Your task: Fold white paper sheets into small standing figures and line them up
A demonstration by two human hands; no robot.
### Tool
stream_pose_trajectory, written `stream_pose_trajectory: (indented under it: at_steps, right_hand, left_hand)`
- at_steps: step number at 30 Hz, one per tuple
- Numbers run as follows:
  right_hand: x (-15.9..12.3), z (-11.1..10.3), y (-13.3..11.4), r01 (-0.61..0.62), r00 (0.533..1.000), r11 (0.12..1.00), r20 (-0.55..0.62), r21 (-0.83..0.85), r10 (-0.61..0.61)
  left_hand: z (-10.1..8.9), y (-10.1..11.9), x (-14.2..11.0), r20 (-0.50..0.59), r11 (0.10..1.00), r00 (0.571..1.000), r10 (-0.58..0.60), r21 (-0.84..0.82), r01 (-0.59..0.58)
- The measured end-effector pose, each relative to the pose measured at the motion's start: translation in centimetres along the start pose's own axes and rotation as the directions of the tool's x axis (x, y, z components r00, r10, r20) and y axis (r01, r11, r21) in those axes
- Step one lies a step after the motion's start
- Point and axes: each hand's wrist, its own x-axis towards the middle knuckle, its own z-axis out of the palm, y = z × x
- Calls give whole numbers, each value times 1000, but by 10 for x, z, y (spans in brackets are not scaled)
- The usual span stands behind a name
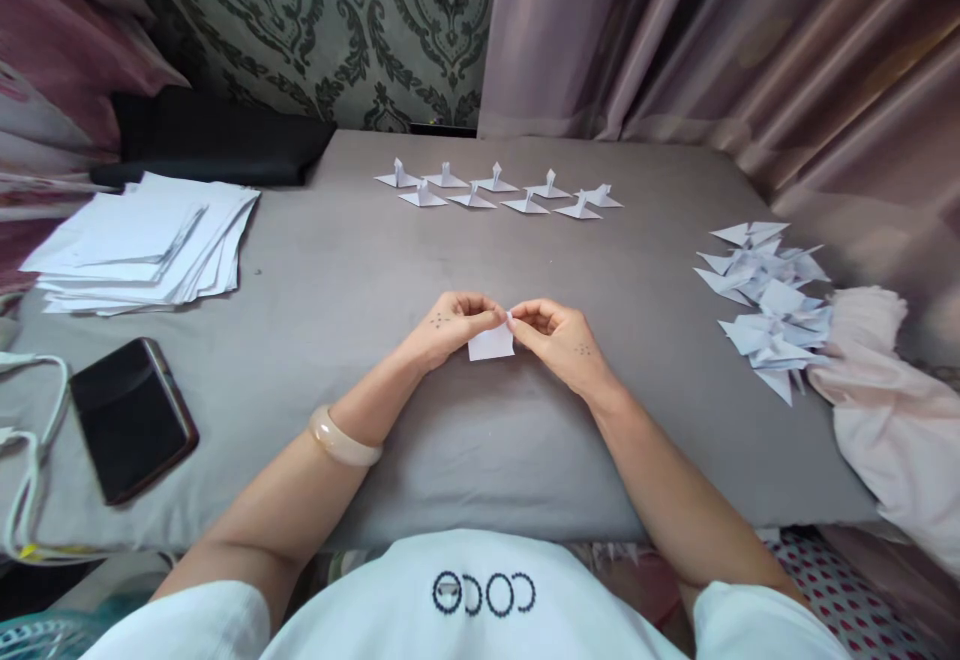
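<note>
Between my hands is a small piece of white paper (pixel 492 344), its lower part hanging below my fingers. My left hand (pixel 459 326) pinches its top edge with thumb and forefinger. At the upper right corner my right hand (pixel 556 338) pinches the same paper, its fingertips almost touching those of the left. The fingers partly hide the paper's upper edge, so I cannot tell how it is folded there. Beyond my hands, several folded paper birds (pixel 496 180) stand in two rows on the grey cloth-covered table (pixel 352 270).
A stack of white paper sheets (pixel 150 240) lies at the left, before a folded black cloth (pixel 217 140). Nearer are a dark phone (pixel 133 420) and white cables (pixel 34 470). A heap of folded paper pieces (pixel 780 310) lies at the right beside pale pink fabric (pixel 877 390).
</note>
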Motion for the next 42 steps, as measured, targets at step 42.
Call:
stream_pose_trajectory:
  at_steps: [42]
  right_hand:
    - [-1,6,3,89,996,996,-23,18,-89]
  left_hand:
    - [-2,1,0,24,1000,1000,-8,-27,8]
